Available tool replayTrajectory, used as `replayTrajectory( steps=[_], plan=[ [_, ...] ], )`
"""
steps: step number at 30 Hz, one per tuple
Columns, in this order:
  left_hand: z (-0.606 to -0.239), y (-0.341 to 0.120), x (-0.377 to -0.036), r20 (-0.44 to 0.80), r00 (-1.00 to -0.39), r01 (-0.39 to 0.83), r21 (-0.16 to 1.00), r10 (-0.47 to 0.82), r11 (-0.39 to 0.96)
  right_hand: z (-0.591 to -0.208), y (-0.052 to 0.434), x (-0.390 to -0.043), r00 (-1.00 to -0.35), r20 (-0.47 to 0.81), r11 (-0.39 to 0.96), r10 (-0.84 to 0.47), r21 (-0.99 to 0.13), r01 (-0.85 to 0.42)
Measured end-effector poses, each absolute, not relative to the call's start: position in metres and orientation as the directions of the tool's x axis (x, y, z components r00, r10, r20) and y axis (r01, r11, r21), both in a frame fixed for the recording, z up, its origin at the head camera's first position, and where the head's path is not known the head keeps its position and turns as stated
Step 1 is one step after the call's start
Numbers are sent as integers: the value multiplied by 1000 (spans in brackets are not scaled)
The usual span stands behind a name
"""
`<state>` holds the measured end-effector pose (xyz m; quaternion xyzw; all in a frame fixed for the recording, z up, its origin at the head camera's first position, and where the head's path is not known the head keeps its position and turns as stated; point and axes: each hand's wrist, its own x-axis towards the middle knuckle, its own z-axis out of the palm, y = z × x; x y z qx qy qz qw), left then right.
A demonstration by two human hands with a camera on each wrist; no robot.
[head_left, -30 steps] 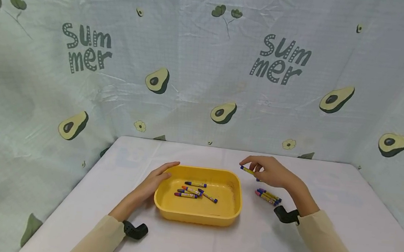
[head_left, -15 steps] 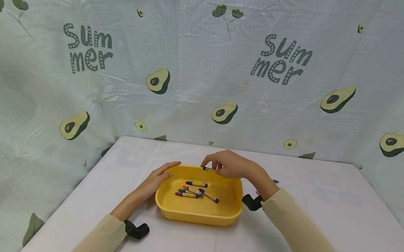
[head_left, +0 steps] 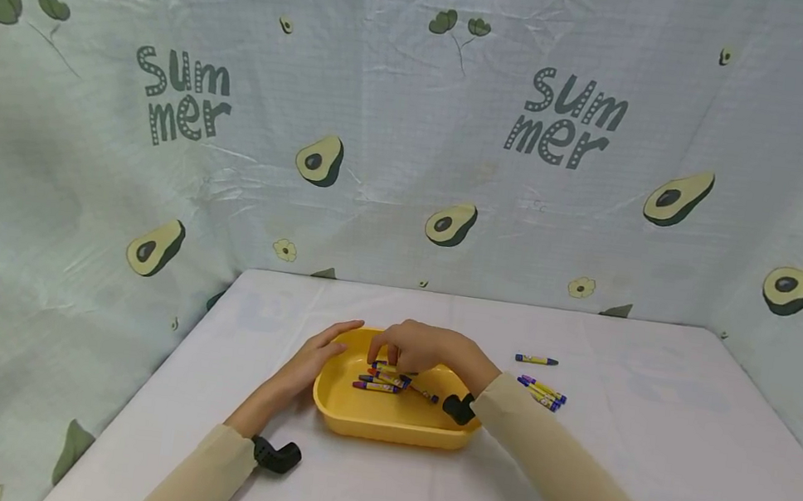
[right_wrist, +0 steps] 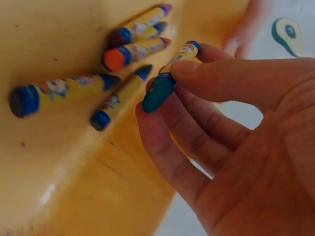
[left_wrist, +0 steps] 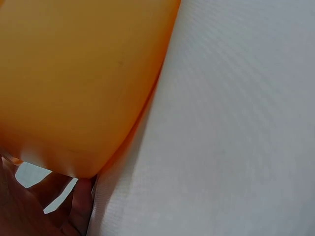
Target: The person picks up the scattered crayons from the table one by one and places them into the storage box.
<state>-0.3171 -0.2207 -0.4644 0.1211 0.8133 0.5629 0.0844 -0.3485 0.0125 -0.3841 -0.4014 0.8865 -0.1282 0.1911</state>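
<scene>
A crayon with a teal tip was pinched between the thumb and fingers of the right hand, teal tip pointing away from the palm. Hand and crayon were over the inside of a yellow tray, toward its far side; whether the crayon touched anything below could not be told. Near it, on the tray floor, lay five other crayons in yellow wrappers with blue bands, three of them bunched side by side, one showing an orange end. The left hand held the tray at its left side, thumb over the rim and fingers along the outside, the forefinger reaching past the far corner. The tray sat upright on a white table. To the right of the tray, a small cluster of crayons lay close together, and just beyond it a single crayon lay on its side. Both arms wore beige sleeves, with a black device at each wrist. Behind the table hung a pale sheet printed with avocado halves, flowers and the word "summer"
</scene>
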Motion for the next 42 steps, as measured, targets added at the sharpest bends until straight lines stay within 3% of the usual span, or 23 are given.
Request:
replayTrajectory(
  steps=[13, 27, 36, 42],
  plan=[
    [-465, -220, -313, -9, -957, 91, 939, 289, 331, -399, 9, -347, -645, -254, 688, -720, -377, -620],
    [-462, -219, -313, -14, -960, 82, 941, 279, 328, -373, 16, -339, -651, -213, 678, -728, -365, -638],
    [-464, -217, -313, -19, -961, 75, 942, 275, 327, -352, 49, -329, -640, -142, 637, -755, -388, -666],
    [-464, -218, -312, -17, -964, 72, 944, 266, 321, -340, 88, -323, -687, -104, 662, -719, -403, -632]
  ],
)
